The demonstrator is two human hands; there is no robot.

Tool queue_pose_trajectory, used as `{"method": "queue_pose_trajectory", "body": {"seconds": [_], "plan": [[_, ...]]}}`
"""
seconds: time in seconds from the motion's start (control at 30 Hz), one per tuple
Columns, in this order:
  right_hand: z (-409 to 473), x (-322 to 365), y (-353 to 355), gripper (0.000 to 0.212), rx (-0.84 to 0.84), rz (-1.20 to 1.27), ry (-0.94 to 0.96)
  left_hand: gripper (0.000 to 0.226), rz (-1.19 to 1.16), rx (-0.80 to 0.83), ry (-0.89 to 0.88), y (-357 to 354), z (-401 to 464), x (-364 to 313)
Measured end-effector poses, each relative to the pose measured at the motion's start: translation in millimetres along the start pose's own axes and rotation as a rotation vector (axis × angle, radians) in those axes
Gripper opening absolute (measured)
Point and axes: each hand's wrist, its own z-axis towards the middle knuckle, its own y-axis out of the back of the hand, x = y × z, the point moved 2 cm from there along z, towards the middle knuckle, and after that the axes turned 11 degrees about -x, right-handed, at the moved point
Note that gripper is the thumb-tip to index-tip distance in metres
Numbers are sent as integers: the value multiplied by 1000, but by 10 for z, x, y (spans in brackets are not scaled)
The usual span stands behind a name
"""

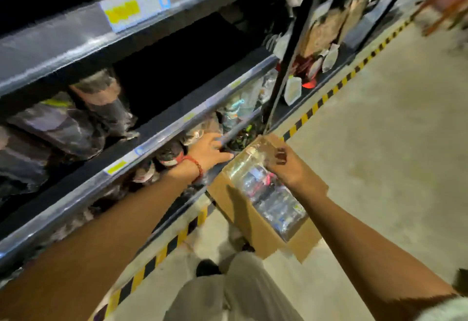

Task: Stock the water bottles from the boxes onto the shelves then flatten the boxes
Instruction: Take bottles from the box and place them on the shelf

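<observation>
The left hand (211,150) reaches to the front edge of a lower shelf (157,141), fingers straight and spread, tips touching the rail; a red bead bracelet (196,165) circles its wrist. The right hand (287,167) hovers over the open cardboard box (249,215), fingers curled onto the clear plastic wrap of the bottle pack (268,191) (whether it truly grips the wrap cannot be told through the blur). The pack lies in the box with its long axis running from near the person toward the shelf upright. The box sits on a pale concrete floor (379,131), just beside yellow-and-black hazard tape (162,252) along the shelf base. Dark packaged goods (76,120) on the shelves are smeared and unreadable; both arms are cut off by the frame.
</observation>
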Motion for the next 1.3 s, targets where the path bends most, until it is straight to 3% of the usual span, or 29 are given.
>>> {"method": "queue_pose_trajectory", "body": {"seconds": [0.1, 0.17, 0.23, 0.5, 0.7, 1.0, 1.17, 1.3], "plan": [[78, -716, 292, 84, -90, 22, -155, 60, 50, 228, 46, -520, -6, -157], [-118, -833, 572, 64, -155, 8, -245, 57, 136, 304, 30, -890, 24, -201], [-202, -1057, 785, 50, -203, 24, -335, 63, 199, 340, 42, -1231, 91, -212], [21, -1993, 994, 41, -226, 91, -588, 64, 418, 491, 137, -2256, 412, 112], [406, -2620, 673, 40, -178, 131, -664, 69, 487, 532, 215, -2925, 765, 560], [1133, -3640, -195, 46, -179, 300, -813, 60, 538, 600, 327, -3809, 1399, 1662], [1457, -4072, -609, 50, -226, 310, -831, 63, 580, 614, 377, -4154, 1685, 2220], [1651, -4363, -915, 59, -261, 183, -838, 72, 607, 619, 366, -4386, 1851, 2567]]}}
